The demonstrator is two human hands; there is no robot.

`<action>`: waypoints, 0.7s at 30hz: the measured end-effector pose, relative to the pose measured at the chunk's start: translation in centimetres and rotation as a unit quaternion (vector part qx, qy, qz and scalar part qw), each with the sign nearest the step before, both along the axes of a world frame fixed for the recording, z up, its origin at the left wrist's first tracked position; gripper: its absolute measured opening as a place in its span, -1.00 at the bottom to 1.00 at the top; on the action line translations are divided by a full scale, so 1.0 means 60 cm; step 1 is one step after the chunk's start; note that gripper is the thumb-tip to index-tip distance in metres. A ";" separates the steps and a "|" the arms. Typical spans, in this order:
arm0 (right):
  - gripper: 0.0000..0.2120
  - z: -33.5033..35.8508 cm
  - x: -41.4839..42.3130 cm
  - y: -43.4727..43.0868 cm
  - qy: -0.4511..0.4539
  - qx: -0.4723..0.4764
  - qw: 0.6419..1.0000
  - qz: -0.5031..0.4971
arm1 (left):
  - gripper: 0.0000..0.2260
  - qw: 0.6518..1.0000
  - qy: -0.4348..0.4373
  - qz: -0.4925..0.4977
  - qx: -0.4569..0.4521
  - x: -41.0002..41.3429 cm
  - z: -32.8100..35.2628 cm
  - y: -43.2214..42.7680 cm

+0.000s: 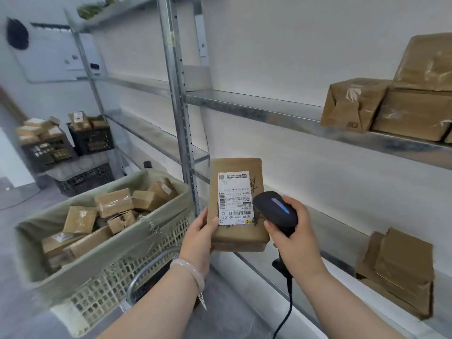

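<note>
My left hand [199,237] grips the lower left edge of a flat brown parcel [236,241], thumb on its white shipping label [234,198]. The parcel stands upright in front of the metal shelving, label facing me. My right hand [297,238] holds a black corded barcode scanner [275,211] by its handle. The scanner's head, with a lit blue and pink strip on top, sits just right of the label's lower edge and overlaps the parcel. Its cable hangs down below my wrist.
A white lattice basket [127,277] lined with green cloth holds several brown parcels at lower left. Metal shelves [256,106] carry brown boxes [352,106] at upper right and flat parcels [401,270] at lower right. Black crates [90,140] with parcels stand at the far left.
</note>
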State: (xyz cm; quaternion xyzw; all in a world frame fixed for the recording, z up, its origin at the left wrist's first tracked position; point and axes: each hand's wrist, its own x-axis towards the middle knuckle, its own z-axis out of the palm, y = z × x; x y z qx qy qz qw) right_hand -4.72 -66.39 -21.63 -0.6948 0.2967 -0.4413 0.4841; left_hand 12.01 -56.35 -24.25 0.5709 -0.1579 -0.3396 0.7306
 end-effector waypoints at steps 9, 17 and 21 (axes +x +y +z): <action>-0.48 0.017 0.116 0.085 0.067 -0.047 0.993 0.086 | -0.62 0.991 0.022 0.135 -0.003 0.145 -0.009 0.104; -0.55 0.053 0.187 0.145 0.163 -0.082 0.970 0.158 | -0.56 0.983 -0.016 0.181 0.016 0.227 -0.028 0.155; -0.58 0.074 0.207 0.165 0.177 -0.074 0.968 0.163 | -0.54 0.980 -0.002 0.198 0.019 0.255 -0.041 0.169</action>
